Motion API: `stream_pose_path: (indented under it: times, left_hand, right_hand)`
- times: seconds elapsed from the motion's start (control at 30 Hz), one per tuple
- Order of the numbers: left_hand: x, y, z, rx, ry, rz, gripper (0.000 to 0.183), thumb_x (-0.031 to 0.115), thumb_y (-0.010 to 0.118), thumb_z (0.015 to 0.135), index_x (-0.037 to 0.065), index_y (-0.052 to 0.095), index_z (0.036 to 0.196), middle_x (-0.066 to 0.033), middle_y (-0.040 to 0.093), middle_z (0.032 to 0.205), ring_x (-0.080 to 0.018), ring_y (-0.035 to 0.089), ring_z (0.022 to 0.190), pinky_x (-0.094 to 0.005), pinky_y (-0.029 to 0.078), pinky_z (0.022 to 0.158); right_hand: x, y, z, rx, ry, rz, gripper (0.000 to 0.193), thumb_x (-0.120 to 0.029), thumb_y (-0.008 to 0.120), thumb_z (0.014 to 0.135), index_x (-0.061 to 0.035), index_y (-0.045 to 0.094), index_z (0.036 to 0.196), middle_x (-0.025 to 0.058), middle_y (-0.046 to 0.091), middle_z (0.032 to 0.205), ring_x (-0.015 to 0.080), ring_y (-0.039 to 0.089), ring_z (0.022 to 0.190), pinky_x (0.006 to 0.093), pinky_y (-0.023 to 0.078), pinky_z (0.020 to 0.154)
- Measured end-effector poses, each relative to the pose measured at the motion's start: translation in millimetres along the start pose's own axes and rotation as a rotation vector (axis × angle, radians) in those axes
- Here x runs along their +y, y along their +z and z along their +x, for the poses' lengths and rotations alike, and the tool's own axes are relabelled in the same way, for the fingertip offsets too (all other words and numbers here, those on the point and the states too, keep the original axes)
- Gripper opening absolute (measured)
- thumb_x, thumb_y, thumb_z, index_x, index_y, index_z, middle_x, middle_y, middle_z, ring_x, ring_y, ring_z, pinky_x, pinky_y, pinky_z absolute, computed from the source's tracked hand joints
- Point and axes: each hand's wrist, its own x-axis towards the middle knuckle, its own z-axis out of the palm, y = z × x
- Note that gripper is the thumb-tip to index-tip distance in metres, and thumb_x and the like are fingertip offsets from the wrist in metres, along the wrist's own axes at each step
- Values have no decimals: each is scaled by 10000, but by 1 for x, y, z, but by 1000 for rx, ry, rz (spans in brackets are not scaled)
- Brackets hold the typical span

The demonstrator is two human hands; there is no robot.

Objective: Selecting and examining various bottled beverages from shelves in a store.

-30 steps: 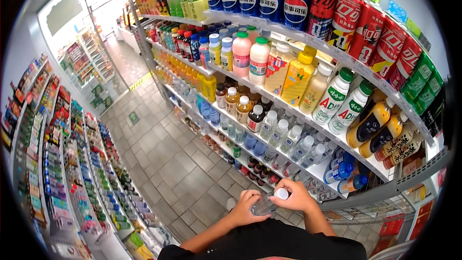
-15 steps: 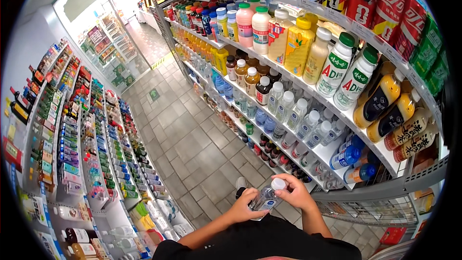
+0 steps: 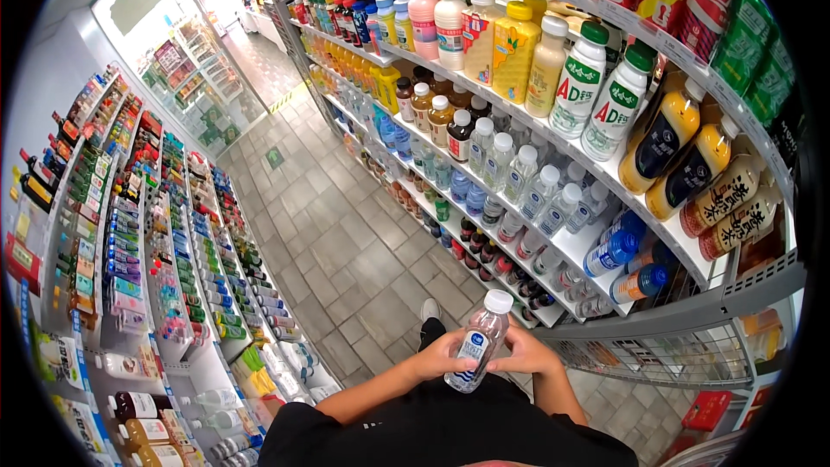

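Note:
A clear plastic water bottle (image 3: 486, 335) with a white cap and a blue-and-white label is held before my dark shirt, cap end up and tilted slightly right. My left hand (image 3: 443, 358) grips its left side, with the thumb near the label. On the other side my right hand (image 3: 527, 353) closes round the body, its thumb low on the bottle and its other fingers partly hidden behind it. The cap is on, and neither hand touches it.
Drink shelves (image 3: 540, 125) curve along my right, with bottles and cans. A wire rack (image 3: 640, 361) lies beneath them near me. Lower shelves of packaged goods (image 3: 194, 290) line the left. A tiled aisle (image 3: 337, 242) runs between them toward a glass door.
My right hand has come down from beside the cap to the bottle's body. The bottle stands more upright, its label now turned into view. The whole view has shifted slightly.

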Motion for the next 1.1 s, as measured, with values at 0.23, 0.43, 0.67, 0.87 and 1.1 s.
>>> stream_pose_path:
  times: [0.23,0.43,0.67,0.87,1.1]
  left_hand:
    - [-13,10,-5,-41,-132,-74,868,366,868,822,-36,459,1474,-119,622,1361,-217,603,1259,-398,468,1109]
    - [-28,17,-12,-109,-109,-273,802,340,823,897,-33,443,1497,-121,618,1356,-209,602,1252,-389,481,1095]
    - [-36,19,-17,-117,-125,-302,861,373,820,900,-19,389,1534,-120,584,1399,-220,591,1274,-390,484,1095]
    - [-48,22,-17,-75,-101,-307,868,400,797,916,-4,361,1548,-120,573,1406,-220,588,1277,-398,495,1083]
    - [-41,42,-15,-24,-212,-240,1031,590,798,838,-8,363,1557,-141,569,1398,-231,589,1262,-396,498,1067]
  right_hand:
    - [-1,10,-6,-78,19,215,927,-340,953,739,0,479,1459,163,483,1482,276,485,1392,448,381,1165]
    - [-3,21,-10,-127,58,424,932,-429,948,725,-2,493,1418,171,516,1437,273,530,1342,438,430,1116]
    - [19,25,-21,-124,61,445,881,-369,942,749,-3,492,1413,146,568,1386,259,572,1304,414,460,1098]
    - [45,25,-37,-77,99,489,823,-295,921,780,-7,488,1418,139,585,1395,248,594,1296,417,472,1107]
    - [45,32,-48,39,79,551,824,-289,894,794,0,472,1439,162,630,1363,261,638,1251,434,506,1084]
